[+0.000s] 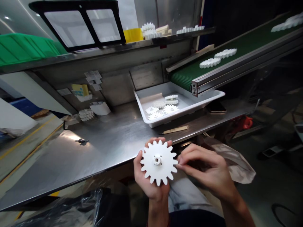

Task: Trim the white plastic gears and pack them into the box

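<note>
Head view: the left hand [151, 186] is holding a white gear [165, 157] above the bench's near edge, its fingers curling behind and around the rim. The gear is turning its hubbed face up toward the camera, its teeth pointing outward all round; being round, it is showing no long axis across the face, while the short hub is projecting toward the viewer. The right hand [208, 167] is pinching its thumb and index finger together at the gear's right-hand teeth. Beyond, a white tray [187, 114] is sitting on the bench [106, 142], holding more gears.
</note>
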Demonstrator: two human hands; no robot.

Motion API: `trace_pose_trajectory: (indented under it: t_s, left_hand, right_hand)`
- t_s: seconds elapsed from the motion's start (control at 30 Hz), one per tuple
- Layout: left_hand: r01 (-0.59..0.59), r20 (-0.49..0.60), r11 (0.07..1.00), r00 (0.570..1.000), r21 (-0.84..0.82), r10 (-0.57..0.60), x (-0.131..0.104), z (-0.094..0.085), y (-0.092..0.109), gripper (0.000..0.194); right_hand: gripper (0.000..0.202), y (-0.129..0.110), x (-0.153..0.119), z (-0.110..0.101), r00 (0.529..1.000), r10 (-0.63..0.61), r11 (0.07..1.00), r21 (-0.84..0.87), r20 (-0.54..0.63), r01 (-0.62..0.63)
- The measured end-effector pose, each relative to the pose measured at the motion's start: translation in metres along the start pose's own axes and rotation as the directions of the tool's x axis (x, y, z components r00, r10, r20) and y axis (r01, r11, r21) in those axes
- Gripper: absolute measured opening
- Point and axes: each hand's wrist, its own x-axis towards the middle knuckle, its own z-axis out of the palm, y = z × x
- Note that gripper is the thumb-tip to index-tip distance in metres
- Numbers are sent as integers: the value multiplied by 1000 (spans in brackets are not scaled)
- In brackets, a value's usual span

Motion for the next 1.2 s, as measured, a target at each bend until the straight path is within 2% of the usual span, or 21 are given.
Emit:
trace_pose_trajectory:
  t_s: [0.13,0.37,0.57,0.77,0.93,1.03,1.2]
  left_hand:
    - [-48,-101,999,994,19,49,1,1,-2,42]
    - [-102,-28,994,994,27,102,0,-2,-5,41]
    - [-81,-6,997,997,8,81,1,-4,-4,42]
    - [-33,-28,999,999,9,33,1,-3,-3,42]
    - [-100,-27,995,995,12,100,-1,-3,-1,40]
    - [-131,-21,991,991,15,131,-3,-3,-3,40]
    - [-156,-110,985,981,67,163,-2,-1,-8,42]
  right_hand:
    - [14,0,2,1,1000,-20,995,-98,-1,19]
    - [12,-1,0,2,996,-84,976,-200,26,88]
    - [20,8,0,-5,995,-53,993,-105,80,61]
    - [16,11,1,-4,996,-10,1000,-20,89,12]
    - [17,10,-1,-2,994,26,999,23,104,-29]
    - [17,11,-2,-2,997,26,1000,11,75,-27]
    - [14,9,-2,-1,999,12,1000,-19,43,-11]
